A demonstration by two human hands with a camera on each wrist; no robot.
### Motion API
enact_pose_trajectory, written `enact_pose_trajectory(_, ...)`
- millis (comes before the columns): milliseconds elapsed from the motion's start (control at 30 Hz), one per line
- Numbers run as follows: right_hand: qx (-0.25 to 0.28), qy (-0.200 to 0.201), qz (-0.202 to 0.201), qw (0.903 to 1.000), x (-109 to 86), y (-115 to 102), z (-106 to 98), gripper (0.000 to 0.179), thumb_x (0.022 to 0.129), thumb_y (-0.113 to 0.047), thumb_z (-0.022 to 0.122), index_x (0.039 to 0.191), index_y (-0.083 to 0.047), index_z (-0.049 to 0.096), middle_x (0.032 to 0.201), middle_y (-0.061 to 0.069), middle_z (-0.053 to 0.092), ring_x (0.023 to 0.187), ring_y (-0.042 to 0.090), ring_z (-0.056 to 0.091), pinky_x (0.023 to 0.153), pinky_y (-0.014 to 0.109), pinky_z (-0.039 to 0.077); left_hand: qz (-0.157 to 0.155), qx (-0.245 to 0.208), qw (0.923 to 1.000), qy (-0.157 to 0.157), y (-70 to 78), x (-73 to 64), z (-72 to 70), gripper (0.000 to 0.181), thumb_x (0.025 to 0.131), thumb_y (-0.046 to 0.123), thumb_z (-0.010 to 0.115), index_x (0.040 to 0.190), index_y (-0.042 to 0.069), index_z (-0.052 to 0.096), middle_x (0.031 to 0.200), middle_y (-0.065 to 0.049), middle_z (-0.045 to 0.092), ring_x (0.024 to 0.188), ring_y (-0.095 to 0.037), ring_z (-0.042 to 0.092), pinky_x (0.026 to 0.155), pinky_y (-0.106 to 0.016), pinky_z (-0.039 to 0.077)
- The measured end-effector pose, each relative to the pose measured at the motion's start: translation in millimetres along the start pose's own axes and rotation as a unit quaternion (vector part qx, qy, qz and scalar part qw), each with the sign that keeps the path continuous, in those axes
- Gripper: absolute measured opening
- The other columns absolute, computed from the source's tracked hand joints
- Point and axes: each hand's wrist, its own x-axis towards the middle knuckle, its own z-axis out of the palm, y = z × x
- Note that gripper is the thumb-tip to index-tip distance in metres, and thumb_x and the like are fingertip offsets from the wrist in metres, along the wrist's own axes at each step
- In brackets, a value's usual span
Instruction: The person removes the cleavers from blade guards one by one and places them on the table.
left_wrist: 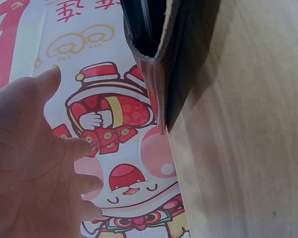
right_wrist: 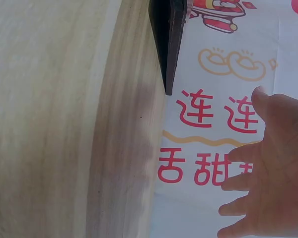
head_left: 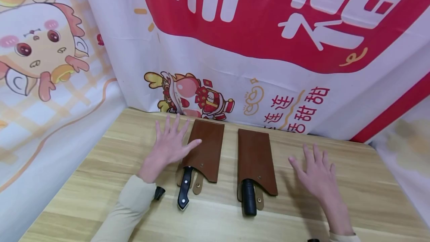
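Two knives in brown leather sheaths lie side by side on the table, handles toward me. The left sheath [head_left: 207, 141] holds a knife whose black riveted handle [head_left: 184, 189] sticks out. From the right sheath [head_left: 254, 152] comes a plain, rounded black handle [head_left: 248, 197]. Each sheath has a snap strap beside the handle. My left hand [head_left: 169, 143], fingers spread, is over the left edge of the left sheath, its thumb overlapping the leather in the head view. Well to the right of the right sheath is my right hand [head_left: 315, 173], fingers spread, holding nothing.
The wooden table [head_left: 117, 152] ends at the back against a printed cloth [head_left: 215, 55] with red lettering and cartoon figures. Another patterned cloth [head_left: 43, 96] hangs along the left side. A red band [head_left: 393, 111] runs down the cloth at the right.
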Motion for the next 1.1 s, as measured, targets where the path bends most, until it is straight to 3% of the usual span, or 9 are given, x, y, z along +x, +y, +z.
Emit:
enact_pose_trajectory(600,0.003,-0.002,0.003,1.0000,-1.2,-1.1,-2.2,0.086,0.107,-0.062,0.033,0.162,0.002,0.018,0.164,0.038,0.004,0.145,0.067,0.001,0.106,0.085,0.006,-0.003,-0.001,1.0000,-0.004,-0.9,-0.1,1.5,0.093,0.098,0.073,0.043,0.165,0.012,0.023,0.171,-0.023,0.004,0.154,-0.051,-0.005,0.113,-0.073,-0.015)
enact_pose_trajectory(900,0.003,-0.010,0.005,0.9999,-1.8,-3.1,-4.7,0.086,0.107,-0.063,0.032,0.163,0.002,0.015,0.163,0.039,0.004,0.144,0.067,0.001,0.105,0.086,0.008,0.001,-0.012,0.9999,-0.002,0.0,1.5,4.0,0.091,0.101,0.070,0.042,0.165,0.009,0.023,0.170,-0.025,0.007,0.153,-0.054,0.001,0.115,-0.077,-0.002)
enact_pose_trajectory(1100,0.000,-0.013,0.005,0.9999,-1.5,-2.6,-4.3,0.086,0.108,-0.062,0.031,0.162,0.003,0.017,0.163,0.039,0.007,0.143,0.068,0.008,0.105,0.085,0.011,-0.004,-0.030,0.9995,-0.001,1.4,0.7,3.3,0.085,0.103,0.060,0.048,0.165,0.007,0.022,0.169,-0.027,0.012,0.152,-0.055,0.008,0.116,-0.076,0.006)
